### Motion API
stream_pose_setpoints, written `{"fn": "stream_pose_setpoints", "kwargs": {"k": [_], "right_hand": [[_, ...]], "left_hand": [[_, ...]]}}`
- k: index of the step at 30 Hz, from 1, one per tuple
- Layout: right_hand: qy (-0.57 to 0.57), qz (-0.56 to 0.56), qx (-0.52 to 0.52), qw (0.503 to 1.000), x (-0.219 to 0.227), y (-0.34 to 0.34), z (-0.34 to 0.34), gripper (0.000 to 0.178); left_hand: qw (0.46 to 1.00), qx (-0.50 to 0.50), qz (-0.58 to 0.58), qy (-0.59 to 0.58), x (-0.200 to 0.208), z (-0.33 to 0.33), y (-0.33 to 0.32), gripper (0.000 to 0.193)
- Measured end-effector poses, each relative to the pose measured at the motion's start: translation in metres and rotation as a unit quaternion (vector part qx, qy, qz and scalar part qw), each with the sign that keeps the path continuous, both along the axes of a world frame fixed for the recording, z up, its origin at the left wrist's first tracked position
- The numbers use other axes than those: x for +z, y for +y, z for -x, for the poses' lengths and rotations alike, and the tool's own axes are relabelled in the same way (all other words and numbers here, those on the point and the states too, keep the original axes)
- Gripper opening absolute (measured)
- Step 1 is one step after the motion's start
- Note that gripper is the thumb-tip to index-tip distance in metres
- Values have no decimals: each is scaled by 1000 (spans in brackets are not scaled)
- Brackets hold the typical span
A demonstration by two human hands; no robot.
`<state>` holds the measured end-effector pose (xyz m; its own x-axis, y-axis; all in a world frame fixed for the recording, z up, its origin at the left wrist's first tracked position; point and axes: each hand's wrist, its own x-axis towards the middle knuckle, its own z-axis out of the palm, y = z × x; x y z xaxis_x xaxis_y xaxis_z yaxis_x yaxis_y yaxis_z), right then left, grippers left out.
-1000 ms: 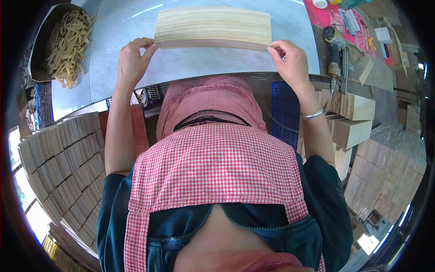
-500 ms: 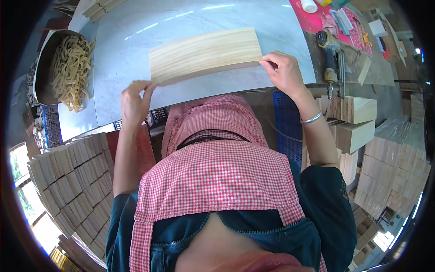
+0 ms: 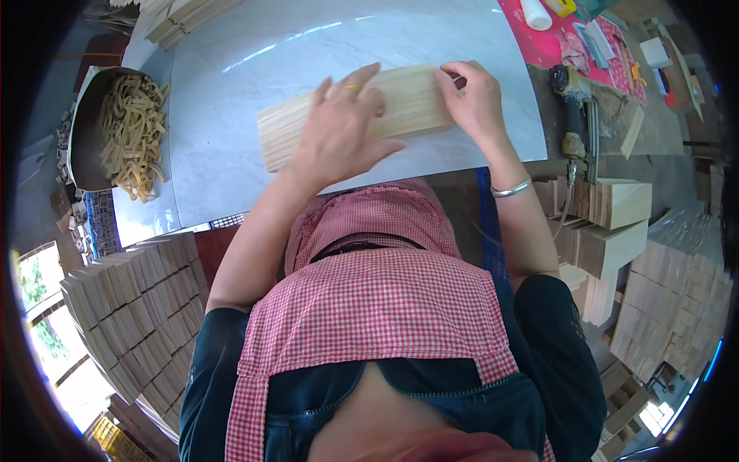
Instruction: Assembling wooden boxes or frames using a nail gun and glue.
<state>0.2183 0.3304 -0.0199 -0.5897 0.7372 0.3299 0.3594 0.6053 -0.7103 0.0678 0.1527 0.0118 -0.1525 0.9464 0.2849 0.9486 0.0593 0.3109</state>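
A pale, long wooden board (image 3: 416, 96) lies across the white marbled table (image 3: 223, 85) in front of me. Over its left half is my left hand (image 3: 342, 131), open, with fingers spread and slightly blurred; a ring shows on one finger. Whether that palm touches the wood I cannot tell. My right hand (image 3: 476, 104) is closed at the board's far right corner, thumb and forefinger bent together. A small dark patch (image 3: 459, 80) shows between those fingers, too small to name.
A bin of thin wood strips (image 3: 132, 135) stands at the table's left. Several thin slats (image 3: 173, 21) lie at the back left. A power tool with a hose (image 3: 573, 115) is at the right. Wood stacks (image 3: 138, 300) rise at lower left and wooden blocks (image 3: 616, 204) at right.
My left hand has left the board's near left corner and moved right over its top. My right hand has shifted from the near right corner to the far one. The board now lies flatter.
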Motion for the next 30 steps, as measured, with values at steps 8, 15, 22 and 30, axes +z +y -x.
{"fn": "stream_pose_setpoints", "kwargs": {"k": [8, 15, 22, 30], "right_hand": [[-26, -3, -29, 999, -12, 2, 10, 8], [9, -26, -48, 998, -13, -4, 14, 6], [-7, 18, -90, 996, -12, -9, 13, 9], [-78, -159, -138, 974, -23, 62, -76, 34]], "left_hand": [[999, -16, 4, -30, -28, -5, 42, 48], [998, -9, -1, -63, -29, -4, 46, 48], [997, -14, 1, -81, -27, -5, 46, 47], [998, -7, -32, -59, -33, 0, 44, 40]]}}
